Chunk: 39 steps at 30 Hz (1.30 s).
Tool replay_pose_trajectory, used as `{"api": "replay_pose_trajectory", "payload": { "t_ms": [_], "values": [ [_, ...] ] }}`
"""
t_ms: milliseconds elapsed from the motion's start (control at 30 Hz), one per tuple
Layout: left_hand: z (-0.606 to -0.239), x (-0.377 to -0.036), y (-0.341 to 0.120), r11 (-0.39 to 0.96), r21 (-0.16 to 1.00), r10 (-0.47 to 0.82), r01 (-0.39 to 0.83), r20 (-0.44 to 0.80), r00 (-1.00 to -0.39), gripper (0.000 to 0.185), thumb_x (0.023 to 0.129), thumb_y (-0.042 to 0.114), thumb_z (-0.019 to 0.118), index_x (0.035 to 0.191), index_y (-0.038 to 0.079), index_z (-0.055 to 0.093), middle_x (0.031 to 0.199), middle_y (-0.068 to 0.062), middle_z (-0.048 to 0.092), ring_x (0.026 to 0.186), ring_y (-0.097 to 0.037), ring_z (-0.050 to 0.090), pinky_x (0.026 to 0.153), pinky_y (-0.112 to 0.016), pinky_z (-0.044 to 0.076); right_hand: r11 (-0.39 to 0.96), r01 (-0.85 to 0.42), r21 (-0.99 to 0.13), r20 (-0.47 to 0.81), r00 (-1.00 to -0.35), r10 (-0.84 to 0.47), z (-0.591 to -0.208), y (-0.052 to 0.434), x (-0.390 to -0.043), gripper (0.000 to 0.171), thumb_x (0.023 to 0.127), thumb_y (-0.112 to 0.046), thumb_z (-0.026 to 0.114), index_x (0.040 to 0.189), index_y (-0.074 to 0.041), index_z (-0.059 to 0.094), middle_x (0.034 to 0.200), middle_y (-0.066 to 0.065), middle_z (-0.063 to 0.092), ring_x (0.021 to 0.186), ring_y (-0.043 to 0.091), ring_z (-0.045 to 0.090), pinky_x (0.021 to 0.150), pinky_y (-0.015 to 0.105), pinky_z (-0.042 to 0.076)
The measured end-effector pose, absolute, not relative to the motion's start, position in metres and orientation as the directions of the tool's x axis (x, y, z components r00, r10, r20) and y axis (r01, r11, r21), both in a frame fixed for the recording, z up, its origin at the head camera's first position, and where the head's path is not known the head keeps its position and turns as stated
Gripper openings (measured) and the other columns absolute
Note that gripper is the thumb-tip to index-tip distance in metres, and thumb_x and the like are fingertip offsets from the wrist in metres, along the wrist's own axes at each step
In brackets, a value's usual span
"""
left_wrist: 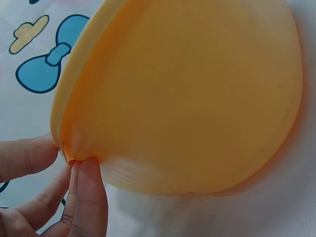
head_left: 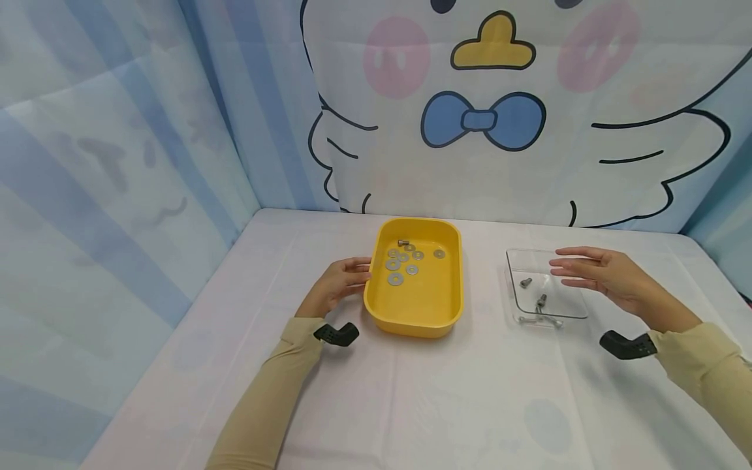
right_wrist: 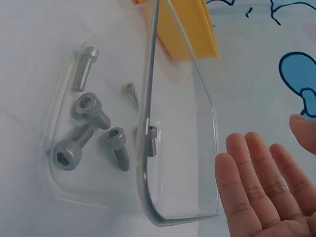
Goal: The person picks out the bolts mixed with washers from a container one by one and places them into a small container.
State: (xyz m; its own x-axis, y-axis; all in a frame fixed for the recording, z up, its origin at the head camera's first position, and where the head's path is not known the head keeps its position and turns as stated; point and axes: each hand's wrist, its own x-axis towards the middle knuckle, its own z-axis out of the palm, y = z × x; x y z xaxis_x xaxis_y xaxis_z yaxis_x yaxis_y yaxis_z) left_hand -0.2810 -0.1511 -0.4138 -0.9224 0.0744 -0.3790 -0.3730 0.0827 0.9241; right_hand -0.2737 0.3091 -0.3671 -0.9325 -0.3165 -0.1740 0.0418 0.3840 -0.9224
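Observation:
A yellow tray (head_left: 414, 313) stands mid-table, with several flat washers (head_left: 395, 279) and one small bolt (head_left: 403, 243) inside. My left hand (head_left: 341, 284) pinches its left rim; the left wrist view shows the thumb (left_wrist: 27, 158) on one side of the lip and fingertips (left_wrist: 89, 170) on the other. My right hand (head_left: 608, 277) is over the right side of a clear plastic box (head_left: 561, 314), fingers extended and holding nothing. Several socket-head bolts (right_wrist: 67, 154) lie in that box, heads pointing different ways.
A white cloth (head_left: 470, 405) covers the table. Behind it hangs a printed curtain (head_left: 482, 176) with a blue bow tie, and another curtain (head_left: 117, 196) hangs along the left. A gap of tabletop separates the tray from the clear box.

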Motion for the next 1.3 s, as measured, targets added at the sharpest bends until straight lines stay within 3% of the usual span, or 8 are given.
{"api": "replay_pose_trajectory", "payload": {
  "t_ms": [567,800,900,1300],
  "values": [
    [-0.413,-0.278,-0.153,0.072,0.935,0.114,-0.348,-0.354,-0.928,0.044,0.091,0.006,0.058,0.135,0.008,0.049,0.136,-0.013,0.052,0.119,-0.026,0.055,0.102,-0.037,0.048,0.344,-0.015,-0.939,-0.135,-0.904,-0.407,-0.34,0.265,-0.286,0.02,0.097,-0.018,0.052,0.117,-0.023,0.052,0.104,-0.021,0.066,0.096,-0.002,0.065,0.081,0.017,0.056],
    [-0.412,-0.28,-0.153,0.066,0.932,0.107,-0.356,-0.361,-0.926,0.044,0.091,0.007,0.059,0.134,0.009,0.05,0.136,-0.013,0.052,0.118,-0.026,0.055,0.102,-0.037,0.048,0.408,0.005,-0.913,-0.174,-0.909,-0.379,-0.332,0.237,-0.294,0.052,0.094,-0.031,0.056,0.135,-0.003,0.04,0.099,-0.025,0.064,0.095,-0.005,0.063,0.084,0.02,0.056],
    [-0.412,-0.28,-0.153,0.071,0.929,0.097,-0.364,-0.369,-0.924,0.044,0.091,0.008,0.06,0.134,0.009,0.05,0.135,-0.012,0.053,0.118,-0.026,0.056,0.102,-0.036,0.048,0.416,0.004,-0.909,-0.175,-0.911,-0.373,-0.329,0.224,-0.297,0.059,0.094,-0.034,0.056,0.138,0.0,0.038,0.101,-0.024,0.063,0.095,-0.005,0.063,0.086,0.022,0.055],
    [-0.412,-0.279,-0.153,0.067,0.936,0.12,-0.346,-0.352,-0.928,0.045,0.091,0.007,0.059,0.135,0.007,0.049,0.136,-0.013,0.051,0.118,-0.025,0.055,0.104,-0.038,0.046,0.39,0.01,-0.921,-0.161,-0.919,-0.359,-0.322,0.172,-0.311,0.056,0.091,-0.031,0.061,0.136,-0.001,0.044,0.13,0.008,0.059,0.099,0.003,0.064,0.098,0.032,0.05]
  ]
}}
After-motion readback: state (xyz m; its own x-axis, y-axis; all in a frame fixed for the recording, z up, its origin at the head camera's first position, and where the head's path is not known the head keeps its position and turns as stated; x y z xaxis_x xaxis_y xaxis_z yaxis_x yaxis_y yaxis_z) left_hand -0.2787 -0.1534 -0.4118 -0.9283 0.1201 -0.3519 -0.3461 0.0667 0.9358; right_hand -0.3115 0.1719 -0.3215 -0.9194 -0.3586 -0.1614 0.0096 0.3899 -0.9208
